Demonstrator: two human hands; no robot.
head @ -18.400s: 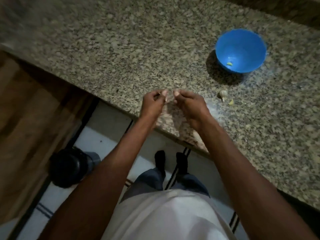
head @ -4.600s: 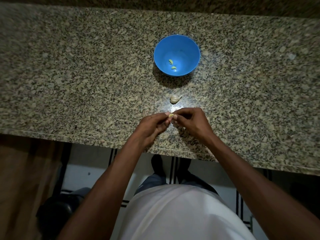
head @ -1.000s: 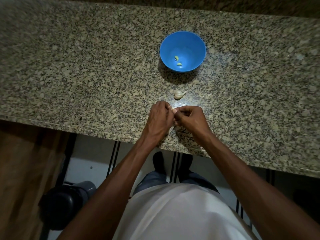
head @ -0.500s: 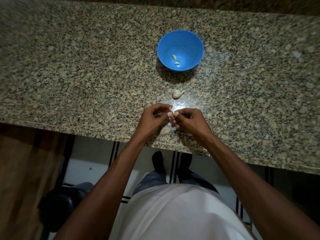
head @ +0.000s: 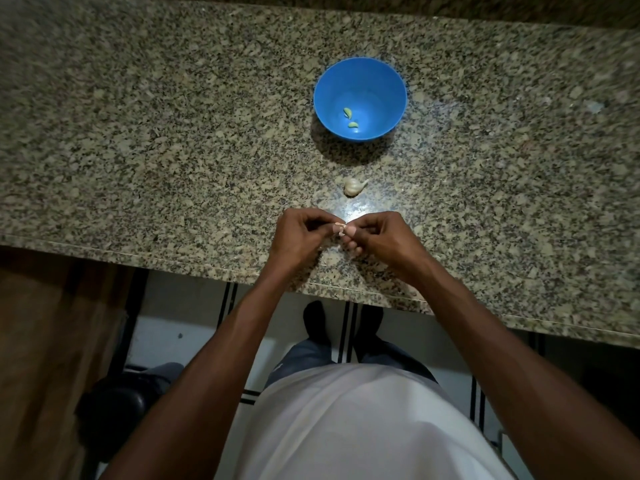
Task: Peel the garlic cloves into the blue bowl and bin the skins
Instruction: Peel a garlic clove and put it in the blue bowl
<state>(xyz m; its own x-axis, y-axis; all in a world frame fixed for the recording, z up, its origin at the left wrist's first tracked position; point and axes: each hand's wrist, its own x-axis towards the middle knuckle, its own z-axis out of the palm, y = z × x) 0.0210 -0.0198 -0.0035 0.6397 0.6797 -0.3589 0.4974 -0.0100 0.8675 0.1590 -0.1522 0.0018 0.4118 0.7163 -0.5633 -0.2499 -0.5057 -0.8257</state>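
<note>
Scene dimly lit overall. A bright glare patch is seen on the granite counter (head: 173,133) just beyond the fingertips (head: 349,232). A dark shadow is cast toward the fingers by the blue bowl (head: 360,98). Counter edges are curved by wide-angle distortion; far corners are softened.

- No writing, label, brand, number or sign is showing legibly anywhere in the head view.
</note>
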